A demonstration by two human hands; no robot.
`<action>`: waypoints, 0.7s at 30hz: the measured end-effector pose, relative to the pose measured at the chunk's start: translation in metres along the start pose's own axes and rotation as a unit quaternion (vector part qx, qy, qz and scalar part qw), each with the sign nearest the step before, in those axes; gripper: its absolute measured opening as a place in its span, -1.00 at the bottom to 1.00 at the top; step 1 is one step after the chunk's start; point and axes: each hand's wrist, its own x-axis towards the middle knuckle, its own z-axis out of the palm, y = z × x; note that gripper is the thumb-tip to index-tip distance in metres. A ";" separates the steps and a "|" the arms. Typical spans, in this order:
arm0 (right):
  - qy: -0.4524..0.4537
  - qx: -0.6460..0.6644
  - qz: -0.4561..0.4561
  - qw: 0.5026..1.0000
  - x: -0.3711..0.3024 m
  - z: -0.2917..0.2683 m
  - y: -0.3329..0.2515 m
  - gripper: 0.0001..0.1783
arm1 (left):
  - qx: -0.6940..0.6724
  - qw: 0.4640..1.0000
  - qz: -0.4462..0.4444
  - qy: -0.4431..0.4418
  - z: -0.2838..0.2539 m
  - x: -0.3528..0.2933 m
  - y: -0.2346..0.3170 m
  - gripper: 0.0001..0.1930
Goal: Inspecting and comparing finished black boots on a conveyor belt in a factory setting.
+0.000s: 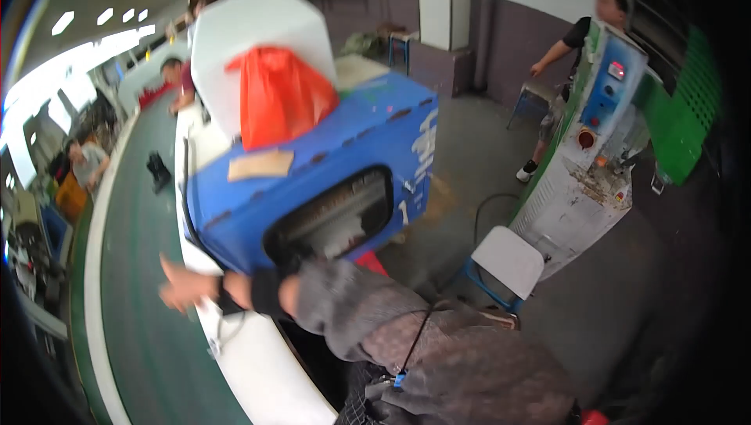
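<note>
My left hand (186, 287) stretches out over the near edge of the dark green conveyor belt (137, 245), beside the white side ledge. It looks empty, with the thumb apart from the fingers, though motion blurs it. A dark band (231, 292) wraps the wrist, and a wider one is higher up the forearm. My grey sleeve passes in front of a blue machine (321, 163) with a dark window. Farther along the belt lies a pair of black boots or shoes (159, 172). No part of my right hand shows.
A red plastic bag (278, 96) and a tan flat piece (260, 164) lie on the blue machine. To the right are a white-seated stool (507, 261) and a green-and-white machine (575, 175). One person (575, 50) is behind it; others sit along the belt.
</note>
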 end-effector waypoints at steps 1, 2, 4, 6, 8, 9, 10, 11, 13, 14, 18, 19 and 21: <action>-0.066 -0.058 0.016 0.996 -0.027 0.008 0.028 -0.27 | 0.005 1.000 0.001 -0.011 -0.002 -0.002 0.005 -0.49; -0.126 -0.158 0.017 0.979 -0.055 0.018 0.059 -0.37 | 0.008 1.000 0.000 -0.019 -0.004 -0.002 0.007 -0.49; -0.399 -0.095 0.095 0.907 -0.117 0.009 0.116 -0.60 | 0.019 0.999 0.000 -0.031 -0.007 -0.001 0.012 -0.48; -0.405 -0.134 0.265 0.865 -0.182 0.001 0.173 -0.73 | 0.024 0.999 -0.001 -0.044 -0.006 0.003 0.015 -0.47; -0.190 -0.292 0.359 0.866 -0.246 -0.012 0.223 -0.75 | 0.027 0.998 0.002 -0.055 -0.004 0.006 0.014 -0.46; -0.141 -0.410 0.301 0.849 -0.274 -0.015 0.247 -0.75 | 0.029 0.998 0.007 -0.061 -0.004 0.008 0.013 -0.45; -0.105 -0.434 0.338 0.828 -0.298 -0.022 0.267 -0.74 | 0.026 0.997 0.009 -0.066 -0.004 0.009 0.013 -0.44; -0.080 -0.449 0.357 0.815 -0.319 -0.032 0.284 -0.72 | 0.024 0.997 0.009 -0.072 -0.005 0.009 0.012 -0.44; -0.162 -0.583 0.288 0.742 -0.364 -0.049 0.309 -0.72 | 0.012 0.997 0.006 -0.075 -0.009 0.010 0.010 -0.43; -0.122 -0.543 0.307 0.772 -0.391 -0.049 0.316 -0.72 | 0.001 0.997 0.000 -0.077 -0.012 0.011 0.009 -0.42; -0.004 -0.431 0.482 0.763 -0.486 -0.054 0.316 -0.72 | -0.156 0.982 -0.062 -0.090 -0.016 0.019 0.001 -0.40; 0.007 -0.425 0.499 0.755 -0.502 -0.053 0.311 -0.72 | -0.194 0.974 -0.092 -0.074 -0.017 0.019 -0.003 -0.39; -0.009 -0.445 0.525 0.726 -0.519 -0.048 0.300 -0.72 | 0.026 0.987 -0.156 -0.041 -0.013 0.018 -0.007 -0.35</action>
